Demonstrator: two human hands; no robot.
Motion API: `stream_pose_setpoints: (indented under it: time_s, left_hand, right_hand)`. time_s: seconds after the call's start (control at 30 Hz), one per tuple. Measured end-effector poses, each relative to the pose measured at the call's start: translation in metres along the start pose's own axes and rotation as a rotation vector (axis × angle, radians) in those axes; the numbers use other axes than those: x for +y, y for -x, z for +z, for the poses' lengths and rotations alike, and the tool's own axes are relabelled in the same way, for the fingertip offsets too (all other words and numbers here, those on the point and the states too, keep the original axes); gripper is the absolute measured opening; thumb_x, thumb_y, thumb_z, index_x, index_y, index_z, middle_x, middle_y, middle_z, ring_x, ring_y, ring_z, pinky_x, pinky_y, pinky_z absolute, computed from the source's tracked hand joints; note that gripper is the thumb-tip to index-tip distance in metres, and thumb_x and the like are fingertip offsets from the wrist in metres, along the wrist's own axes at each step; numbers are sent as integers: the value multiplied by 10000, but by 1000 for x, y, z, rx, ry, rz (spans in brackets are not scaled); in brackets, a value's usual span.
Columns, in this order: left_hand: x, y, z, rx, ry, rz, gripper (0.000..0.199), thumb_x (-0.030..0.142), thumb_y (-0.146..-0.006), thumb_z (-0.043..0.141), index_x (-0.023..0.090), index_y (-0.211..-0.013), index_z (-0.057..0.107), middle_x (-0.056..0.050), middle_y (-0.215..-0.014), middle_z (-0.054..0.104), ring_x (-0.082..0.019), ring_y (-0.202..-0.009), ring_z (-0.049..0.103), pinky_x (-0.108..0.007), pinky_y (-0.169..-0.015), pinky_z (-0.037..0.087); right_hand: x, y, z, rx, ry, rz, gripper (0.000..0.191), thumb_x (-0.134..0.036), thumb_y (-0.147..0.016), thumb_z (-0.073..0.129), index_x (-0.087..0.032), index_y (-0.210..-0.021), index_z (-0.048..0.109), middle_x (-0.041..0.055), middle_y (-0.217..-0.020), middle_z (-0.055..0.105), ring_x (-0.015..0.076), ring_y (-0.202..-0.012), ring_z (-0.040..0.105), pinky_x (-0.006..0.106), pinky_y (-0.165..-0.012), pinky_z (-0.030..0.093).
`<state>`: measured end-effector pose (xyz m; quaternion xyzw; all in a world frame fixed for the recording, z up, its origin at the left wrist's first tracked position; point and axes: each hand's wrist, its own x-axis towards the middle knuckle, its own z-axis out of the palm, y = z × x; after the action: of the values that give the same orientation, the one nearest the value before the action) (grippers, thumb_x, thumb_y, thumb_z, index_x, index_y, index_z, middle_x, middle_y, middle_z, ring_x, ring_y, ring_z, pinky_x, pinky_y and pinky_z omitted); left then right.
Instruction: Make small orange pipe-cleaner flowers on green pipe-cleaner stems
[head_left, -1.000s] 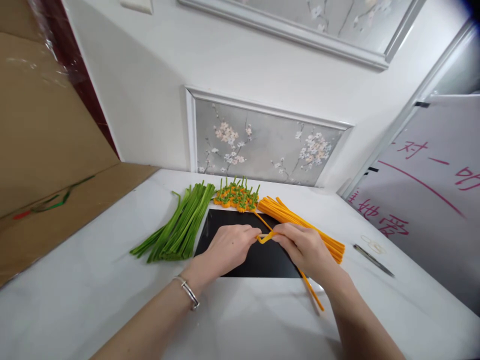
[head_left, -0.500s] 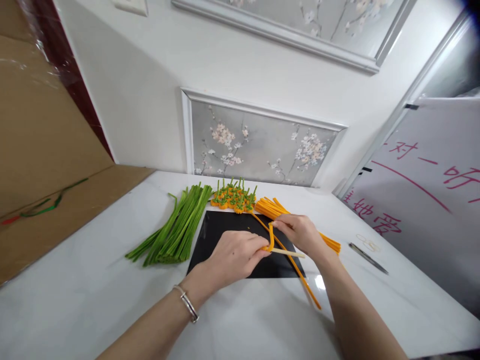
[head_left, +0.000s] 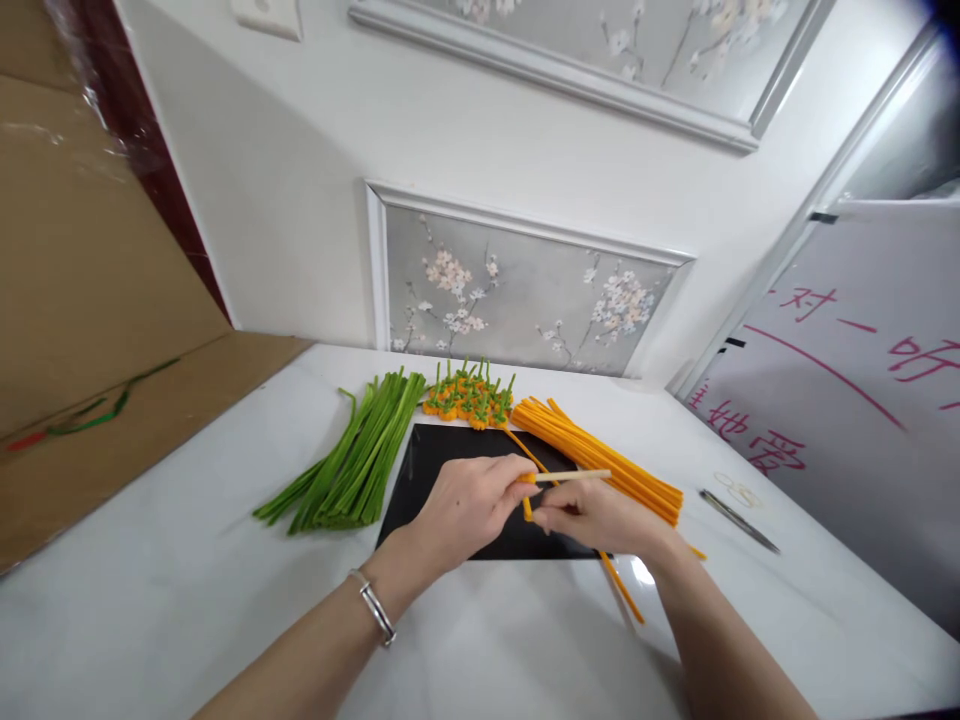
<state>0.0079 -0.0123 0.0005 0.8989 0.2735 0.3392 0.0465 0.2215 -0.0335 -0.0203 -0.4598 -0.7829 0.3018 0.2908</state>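
Over the black mat (head_left: pixel 435 460), my left hand (head_left: pixel 469 500) pinches a pale thin stick (head_left: pixel 574 476) with an orange pipe cleaner (head_left: pixel 527 510) bent around its near end. My right hand (head_left: pixel 592 515) is closed on the short hanging part of that pipe cleaner, just below the stick. Another orange pipe cleaner (head_left: pixel 621 588) lies slantwise across the mat and past its front edge, partly hidden under my right hand. Behind the mat sit several small orange pumpkin-like pieces (head_left: pixel 469 395) with green stems.
A bundle of green pipe cleaners (head_left: pixel 352 460) lies left of the mat, and an orange bundle (head_left: pixel 600 450) to its right. Tweezers (head_left: pixel 739 520) and pale rubber bands (head_left: pixel 737 490) rest farther right. Cardboard (head_left: pixel 105 250) stands at the left; a whiteboard (head_left: pixel 847 400) at the right.
My right hand has moved down from above the stick to below it, taking the orange pipe cleaner's end along. In my left hand the stick has tilted slightly upward.
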Motion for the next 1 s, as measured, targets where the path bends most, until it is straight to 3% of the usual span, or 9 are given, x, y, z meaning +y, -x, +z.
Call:
stream_pose_setpoints:
  time_s: [0.1,0.2,0.33,0.43,0.57,0.73,0.87,1.0]
  left_hand:
    - [-4,-1,0,28,0,-66,178,254,-966,459,181,-995,619,-22,-848,714,-140,-724,655,-231,-640,449]
    - [-8,-2,-2,-5,-5,-79,177,202,-963,443,190,-1023,609,-31,-941,718,-158,-824,665,-245,-714,466]
    - [-9,-2,-4,-94,-75,-70,170,187,-959,447,188,-990,614,-16,-866,705,-162,-765,653,-247,-666,440]
    - [-9,-1,-1,-136,-131,-41,154,196,-954,467,188,-1001,614,-12,-863,705,-171,-762,656,-252,-633,417]
    - [-9,1,5,-178,-213,-5,131,193,-939,496,201,-974,623,-9,-838,709,-180,-732,659,-255,-577,380]
    - [-4,2,4,-177,-219,50,125,253,-936,519,194,-927,629,-10,-788,701,-175,-688,651,-262,-557,366]
    - [1,2,3,-121,-172,141,156,266,-941,518,178,-869,624,-2,-761,696,-158,-667,638,-267,-552,360]
    - [3,3,6,-27,-120,192,171,241,-949,497,175,-855,624,10,-730,690,-138,-624,618,-266,-546,360]
  right_hand:
    - [-13,8,-8,-237,78,-50,365,-386,-900,528,-186,-609,623,-44,-516,474,73,-467,337,212,-429,251]
    - [-23,15,-20,-280,53,-96,406,-439,-905,524,-177,-602,591,-49,-512,376,75,-481,273,219,-433,203]
    - [-30,23,-30,-291,-51,-102,445,-516,-906,493,-177,-630,577,-32,-550,388,89,-498,294,234,-452,223]
    - [-37,23,-30,-167,-14,-148,421,-470,-924,489,-184,-630,585,-22,-545,414,100,-495,327,245,-462,250]
    - [-49,13,-24,185,138,-225,275,-369,-927,524,-212,-757,672,17,-624,580,139,-560,506,265,-540,384]
    - [-47,-4,-26,424,241,-175,213,-327,-911,539,-233,-799,694,25,-731,680,169,-653,606,291,-650,457]
    - [-29,-14,-30,416,256,-38,263,-376,-894,546,-210,-738,676,1,-647,631,151,-596,548,275,-582,415]
    - [-10,-19,-27,250,208,37,311,-397,-879,549,-192,-669,653,-12,-601,585,133,-568,508,254,-525,378]
